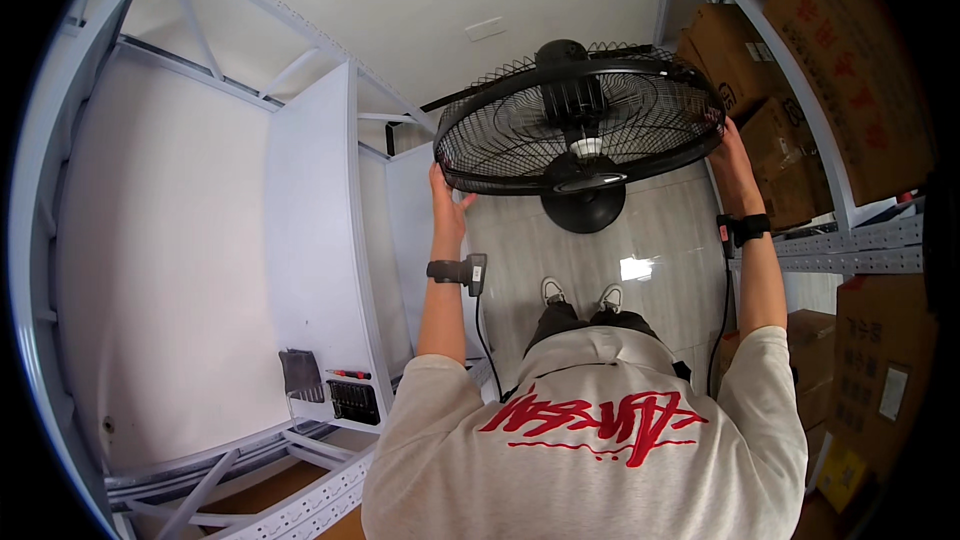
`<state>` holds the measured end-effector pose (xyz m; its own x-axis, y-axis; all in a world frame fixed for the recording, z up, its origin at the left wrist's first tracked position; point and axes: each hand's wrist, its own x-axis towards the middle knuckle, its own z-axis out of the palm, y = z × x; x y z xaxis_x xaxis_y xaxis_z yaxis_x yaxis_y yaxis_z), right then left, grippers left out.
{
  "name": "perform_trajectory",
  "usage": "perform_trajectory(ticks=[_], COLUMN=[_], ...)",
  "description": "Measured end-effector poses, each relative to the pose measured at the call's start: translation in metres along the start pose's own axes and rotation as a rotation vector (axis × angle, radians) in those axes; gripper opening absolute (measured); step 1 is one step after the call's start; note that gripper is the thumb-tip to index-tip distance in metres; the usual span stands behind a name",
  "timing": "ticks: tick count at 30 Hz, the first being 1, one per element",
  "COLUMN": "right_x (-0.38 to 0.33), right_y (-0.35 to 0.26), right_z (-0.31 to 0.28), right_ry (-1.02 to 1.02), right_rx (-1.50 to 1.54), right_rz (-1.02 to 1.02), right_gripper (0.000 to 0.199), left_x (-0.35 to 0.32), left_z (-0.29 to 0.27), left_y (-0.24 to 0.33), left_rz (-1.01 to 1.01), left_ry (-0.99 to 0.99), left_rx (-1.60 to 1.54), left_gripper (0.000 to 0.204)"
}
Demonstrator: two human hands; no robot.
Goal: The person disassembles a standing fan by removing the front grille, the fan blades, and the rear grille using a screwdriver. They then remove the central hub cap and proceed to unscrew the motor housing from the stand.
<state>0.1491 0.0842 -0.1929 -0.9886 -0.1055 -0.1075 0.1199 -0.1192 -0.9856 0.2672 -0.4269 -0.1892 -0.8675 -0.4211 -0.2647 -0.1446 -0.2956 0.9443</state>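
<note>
1. closest in, two black wrist straps [446,271], one per arm.
2. and it's two bare hands, left hand [446,202] and right hand [733,153], gripping opposite sides of one black fan with a round wire cage [575,100]!
3. the fan, out front between them, looks whole; grip seemingly done, anything left doesn't show.
4. farthest down, one round black base [583,213] over grey tiled floor [500,250]; resting or raised, can't tell.

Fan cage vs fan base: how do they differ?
- Build: the cage is see-through wire mesh; the base looks solid.
- Size: the cage appears far wider than the base.
- Contact: left hand and right hand are at the cage's rim; neither is at the base.
Shared: both black and round.
</note>
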Motion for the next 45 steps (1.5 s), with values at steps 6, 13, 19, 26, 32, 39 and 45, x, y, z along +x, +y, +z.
perform_trajectory(ticks=[6, 13, 19, 26, 32, 39, 45], right_x=[-0.005, 0.004, -0.018, 0.001, 0.010, 0.013, 0.010], right_y=[-0.001, 0.032, 0.022, 0.048, 0.090, 0.110, 0.120], right_z=[0.010, -0.014, 0.008, 0.012, 0.017, 0.020, 0.021], right_ry=[0.012, 0.043, 0.143, 0.224, 0.207, 0.310, 0.424], right_rx=[-0.040, 0.024, 0.044, 0.186, 0.319, 0.339, 0.443], right_rz=[-0.044, -0.053, -0.069, -0.042, 0.041, -0.089, -0.076], right_gripper=[0.069, 0.061, 0.047, 0.052, 0.059, 0.059, 0.055], left_x=[0.012, 0.032, 0.048, 0.065, 0.084, 0.085, 0.087], left_z=[-0.004, -0.017, -0.029, -0.006, -0.016, -0.017, -0.024], left_y=[0.002, -0.007, -0.023, -0.028, -0.065, -0.062, -0.062], left_rz=[0.099, 0.129, 0.119, 0.236, 0.127, -0.007, -0.048], left_ry=[0.041, -0.058, 0.031, -0.035, -0.018, -0.026, -0.059], left_rx=[0.069, 0.009, -0.014, -0.296, -0.387, -0.308, -0.243], left_gripper=[0.061, 0.060, 0.074, 0.057, 0.048, 0.057, 0.066])
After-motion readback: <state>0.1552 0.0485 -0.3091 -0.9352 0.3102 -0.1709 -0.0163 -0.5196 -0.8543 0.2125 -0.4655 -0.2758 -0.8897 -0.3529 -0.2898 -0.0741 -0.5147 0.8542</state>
